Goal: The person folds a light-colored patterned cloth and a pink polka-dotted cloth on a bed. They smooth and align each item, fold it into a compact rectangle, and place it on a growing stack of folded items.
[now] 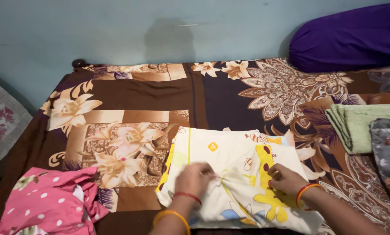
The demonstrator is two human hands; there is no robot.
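A cream printed cloth (230,174) was pressed flat on the bed (160,95). Its gathered fold was pinched by the left hand (195,178); the right hand (286,180) was laid on it, fingers curled, nothing gripped.

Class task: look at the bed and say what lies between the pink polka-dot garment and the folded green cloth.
In the head view, the cream printed cloth lies between the pink polka-dot garment and the folded green cloth, with the left hand and right hand on it.

Bare forearms; the left hand (194,178) wears red and yellow bangles, the right hand (286,180) an orange-red one.
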